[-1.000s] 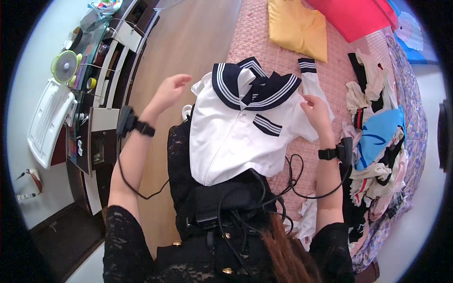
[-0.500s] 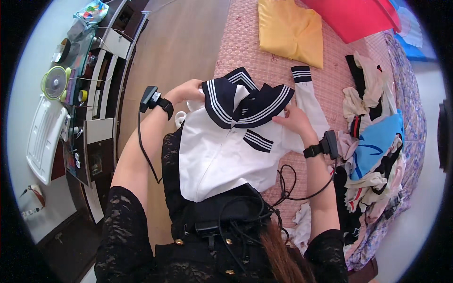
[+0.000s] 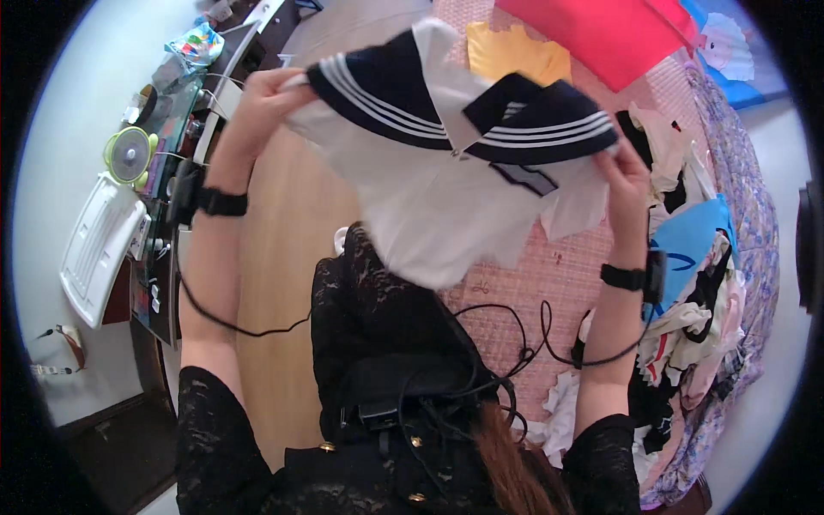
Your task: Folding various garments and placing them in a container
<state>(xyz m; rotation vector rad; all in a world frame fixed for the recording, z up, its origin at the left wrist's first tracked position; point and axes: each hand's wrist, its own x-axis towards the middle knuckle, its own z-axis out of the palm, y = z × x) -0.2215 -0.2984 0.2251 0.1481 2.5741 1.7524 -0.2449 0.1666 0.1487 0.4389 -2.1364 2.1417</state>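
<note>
A white sailor blouse (image 3: pixel 421 206) with a navy, white-striped collar (image 3: pixel 378 99) hangs spread between my hands, lifted above the bed. My left hand (image 3: pixel 268 99) pinches it at the shoulder beside the collar's left edge. At the collar's right end, my right hand (image 3: pixel 625 172) grips the other shoulder. A striped pocket trim (image 3: pixel 524 177) shows on the chest. The blouse's lower hem hangs loose in folds over my lap and the bed's edge. Its sleeves are mostly hidden.
On the pink quilted bed (image 3: pixel 506 309) lie a folded yellow cloth (image 3: pixel 515 53) and a red container or sheet (image 3: pixel 592 39). A heap of mixed clothes (image 3: pixel 687 318) covers the right side. Black cables (image 3: pixel 489 309) run from my wrists to my lap. A glass-topped cabinet (image 3: pixel 176 129) stands left.
Both hands have risen and moved apart, lifting the blouse off my lap and stretching its shoulders wide. My left hand went up and left, my right hand up and right.
</note>
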